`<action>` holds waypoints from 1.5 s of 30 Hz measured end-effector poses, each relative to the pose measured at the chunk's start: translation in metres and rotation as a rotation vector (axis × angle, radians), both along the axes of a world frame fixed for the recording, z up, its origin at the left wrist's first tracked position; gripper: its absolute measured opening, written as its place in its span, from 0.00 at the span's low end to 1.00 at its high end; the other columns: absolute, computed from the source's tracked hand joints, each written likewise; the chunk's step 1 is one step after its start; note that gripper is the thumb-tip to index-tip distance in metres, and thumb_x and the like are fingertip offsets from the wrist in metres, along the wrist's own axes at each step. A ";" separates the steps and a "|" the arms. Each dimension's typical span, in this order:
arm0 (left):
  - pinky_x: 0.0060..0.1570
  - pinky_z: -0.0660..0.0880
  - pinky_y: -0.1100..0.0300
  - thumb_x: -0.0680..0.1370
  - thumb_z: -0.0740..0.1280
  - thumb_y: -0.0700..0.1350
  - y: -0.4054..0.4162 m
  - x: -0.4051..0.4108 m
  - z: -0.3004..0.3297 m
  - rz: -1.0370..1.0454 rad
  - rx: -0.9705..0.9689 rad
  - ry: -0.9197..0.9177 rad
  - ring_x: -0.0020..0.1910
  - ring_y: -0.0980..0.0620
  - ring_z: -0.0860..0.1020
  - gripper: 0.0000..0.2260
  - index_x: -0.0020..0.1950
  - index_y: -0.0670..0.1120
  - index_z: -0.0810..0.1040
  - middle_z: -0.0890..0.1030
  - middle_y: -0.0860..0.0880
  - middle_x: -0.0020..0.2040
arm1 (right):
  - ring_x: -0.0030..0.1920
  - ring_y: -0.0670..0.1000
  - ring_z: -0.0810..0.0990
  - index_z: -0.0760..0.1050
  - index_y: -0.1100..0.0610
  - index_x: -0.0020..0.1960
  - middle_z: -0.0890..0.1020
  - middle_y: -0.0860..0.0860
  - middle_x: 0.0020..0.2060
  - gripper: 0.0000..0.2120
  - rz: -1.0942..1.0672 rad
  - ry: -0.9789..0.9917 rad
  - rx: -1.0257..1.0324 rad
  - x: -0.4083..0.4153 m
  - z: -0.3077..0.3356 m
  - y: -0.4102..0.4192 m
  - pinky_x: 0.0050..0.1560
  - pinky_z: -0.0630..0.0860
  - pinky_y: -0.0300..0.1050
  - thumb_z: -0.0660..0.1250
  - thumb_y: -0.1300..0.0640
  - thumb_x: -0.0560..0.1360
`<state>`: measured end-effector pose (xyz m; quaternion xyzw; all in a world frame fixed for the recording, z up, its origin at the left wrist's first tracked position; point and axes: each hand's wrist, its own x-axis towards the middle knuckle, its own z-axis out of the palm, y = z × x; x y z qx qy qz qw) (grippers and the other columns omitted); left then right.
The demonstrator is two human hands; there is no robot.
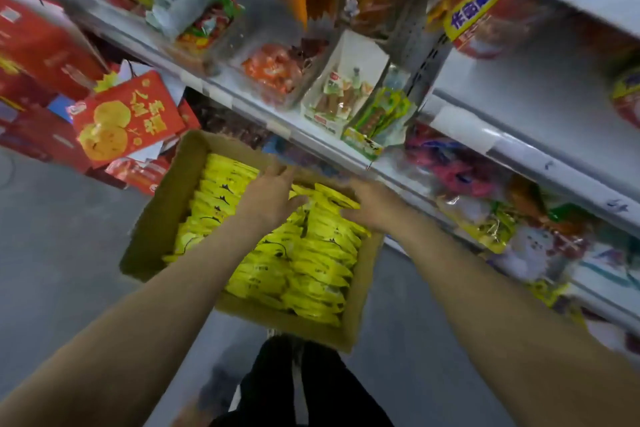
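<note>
Your left forearm (166, 305) and right forearm (485, 288) run in from 7 and 5 o'clock, with your dark trousers (311, 392) at 6 o'clock just below them. Shelving (502, 146) stocked with snack bags slants across the view from 11 o'clock down to 4 o'clock, and grey floor (69, 236) fills the 8 o'clock side. At the centre an open cardboard box (156, 218) sits on the floor, close against the shelving's foot. Red gift boxes (41, 45) are stacked at 9 to 10 o'clock, well apart from your hands. Rows of yellow packets (311, 270) stand packed inside the cardboard box. Your left hand (273, 198) is over the packets near the box's far rim, at 12 o'clock of it, fingers straight and spread, holding nothing. Your right hand (374, 206) lies on the packets at the box's 1 o'clock corner; blur hides whether its fingers curl round one, so I cannot tell its grip.
</note>
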<state>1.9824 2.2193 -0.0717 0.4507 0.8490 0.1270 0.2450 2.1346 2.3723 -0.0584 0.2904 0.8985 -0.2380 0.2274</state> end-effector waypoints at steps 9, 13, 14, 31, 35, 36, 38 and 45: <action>0.59 0.70 0.48 0.75 0.70 0.53 -0.001 0.023 -0.104 0.102 -0.066 -0.248 0.66 0.39 0.69 0.27 0.72 0.49 0.69 0.71 0.40 0.66 | 0.68 0.59 0.72 0.67 0.56 0.71 0.73 0.57 0.68 0.31 -0.102 -0.102 0.012 0.025 -0.121 -0.016 0.63 0.72 0.51 0.72 0.46 0.73; 0.59 0.70 0.51 0.73 0.72 0.53 0.009 0.022 -0.117 0.109 -0.015 -0.266 0.64 0.40 0.71 0.28 0.71 0.50 0.69 0.71 0.42 0.66 | 0.60 0.59 0.78 0.72 0.54 0.66 0.78 0.55 0.61 0.22 -0.108 -0.079 0.132 0.022 -0.140 -0.017 0.52 0.76 0.51 0.69 0.47 0.75; 0.58 0.70 0.51 0.73 0.73 0.53 0.011 0.022 -0.118 0.105 0.001 -0.269 0.63 0.41 0.71 0.28 0.71 0.50 0.69 0.72 0.42 0.65 | 0.58 0.59 0.79 0.74 0.52 0.64 0.80 0.55 0.58 0.18 -0.111 -0.059 0.161 0.020 -0.141 -0.018 0.50 0.77 0.51 0.68 0.48 0.76; 0.67 0.66 0.49 0.71 0.74 0.46 0.049 0.031 -0.134 -0.096 0.101 -0.164 0.67 0.42 0.68 0.30 0.71 0.48 0.70 0.74 0.45 0.66 | 0.42 0.48 0.75 0.77 0.53 0.48 0.80 0.55 0.42 0.05 -0.817 0.422 -0.353 0.080 -0.091 0.025 0.47 0.73 0.50 0.63 0.55 0.81; 0.63 0.65 0.50 0.70 0.74 0.55 0.058 0.043 -0.146 -0.151 -0.050 -0.022 0.67 0.43 0.65 0.31 0.72 0.53 0.69 0.75 0.50 0.66 | 0.47 0.51 0.78 0.78 0.55 0.53 0.82 0.57 0.48 0.09 -0.860 0.420 -0.352 0.086 -0.097 0.031 0.56 0.75 0.56 0.62 0.52 0.81; 0.60 0.66 0.50 0.70 0.73 0.56 0.060 0.048 -0.148 -0.151 -0.096 0.003 0.66 0.43 0.66 0.30 0.70 0.55 0.70 0.76 0.51 0.64 | 0.48 0.51 0.79 0.79 0.53 0.53 0.83 0.56 0.48 0.08 -0.867 0.424 -0.356 0.086 -0.097 0.031 0.56 0.76 0.56 0.62 0.52 0.81; 0.57 0.66 0.51 0.71 0.72 0.56 0.060 0.056 -0.155 -0.095 -0.119 0.037 0.63 0.44 0.67 0.23 0.65 0.56 0.76 0.78 0.52 0.61 | 0.48 0.50 0.80 0.78 0.50 0.53 0.84 0.52 0.47 0.07 -0.890 0.439 -0.378 0.086 -0.098 0.030 0.55 0.77 0.54 0.63 0.50 0.81; 0.64 0.63 0.49 0.70 0.74 0.55 0.050 0.058 -0.171 -0.107 -0.107 0.043 0.69 0.44 0.64 0.27 0.67 0.57 0.74 0.72 0.49 0.68 | 0.45 0.49 0.82 0.79 0.49 0.51 0.84 0.50 0.45 0.05 -0.941 0.492 -0.357 0.092 -0.097 0.021 0.51 0.78 0.51 0.64 0.51 0.81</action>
